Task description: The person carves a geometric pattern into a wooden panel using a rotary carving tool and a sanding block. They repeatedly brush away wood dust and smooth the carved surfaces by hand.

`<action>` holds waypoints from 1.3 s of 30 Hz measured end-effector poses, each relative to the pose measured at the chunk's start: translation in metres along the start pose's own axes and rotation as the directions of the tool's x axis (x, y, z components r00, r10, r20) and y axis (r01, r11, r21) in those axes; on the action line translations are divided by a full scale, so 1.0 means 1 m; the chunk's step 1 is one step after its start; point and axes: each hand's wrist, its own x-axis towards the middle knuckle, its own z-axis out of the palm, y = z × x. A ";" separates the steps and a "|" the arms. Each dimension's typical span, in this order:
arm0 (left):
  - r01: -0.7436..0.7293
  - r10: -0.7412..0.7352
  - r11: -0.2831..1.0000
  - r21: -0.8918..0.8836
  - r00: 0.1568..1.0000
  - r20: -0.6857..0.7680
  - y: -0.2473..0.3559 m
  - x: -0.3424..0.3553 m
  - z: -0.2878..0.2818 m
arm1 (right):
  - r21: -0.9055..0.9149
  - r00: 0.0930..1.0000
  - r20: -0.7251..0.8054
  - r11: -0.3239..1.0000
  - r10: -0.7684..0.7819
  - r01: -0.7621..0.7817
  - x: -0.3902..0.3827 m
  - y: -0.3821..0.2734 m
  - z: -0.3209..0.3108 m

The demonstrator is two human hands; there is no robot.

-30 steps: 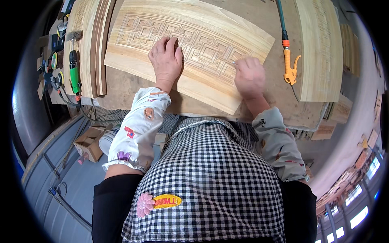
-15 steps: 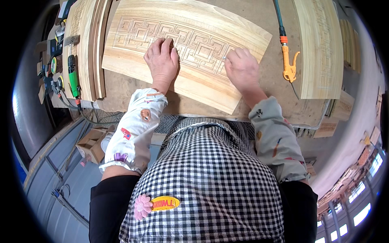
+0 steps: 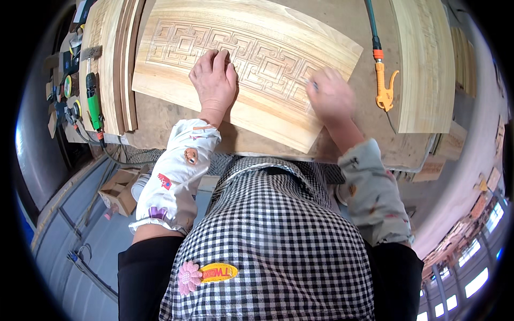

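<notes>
A pale wooden panel [image 3: 267,112] with a carved band of interlocking square fretwork lies slanted on the workbench. Over the carving's left-middle part rests my left hand [image 3: 214,80], fingers slightly bent and a little apart, pressing on the wood with nothing visible in it. My right hand [image 3: 332,96] is at the panel's right end, closed and smeared by motion. A small greyish tip shows at its fingers, but the thing in its grip is too small and blurred to name.
An orange air blow gun [image 3: 384,88] on a hose lies to the right, beside another panel [image 3: 425,69]. At left stand stacked panels [image 3: 107,69], with a green-and-black power tool [image 3: 94,104] and several tools. A cardboard box [image 3: 119,191] sits below the workbench [image 3: 369,140].
My right hand has moved right and slightly down, toward the panel's right edge. My left hand keeps its place on the carving. The view has shifted slightly.
</notes>
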 end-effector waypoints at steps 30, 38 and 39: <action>0.010 -0.010 1.000 0.004 1.000 -0.014 -0.003 0.000 0.003 | 0.017 0.964 0.085 0.967 0.253 -0.255 0.024 0.020 -0.018; 0.015 -0.014 1.000 0.021 1.000 -0.011 -0.004 0.000 0.003 | -0.028 0.990 0.062 0.992 0.128 -0.126 0.030 0.019 -0.012; 0.013 -0.013 1.000 0.019 1.000 -0.012 -0.003 0.000 0.004 | -0.050 0.986 0.071 0.988 0.148 -0.145 0.026 0.021 -0.014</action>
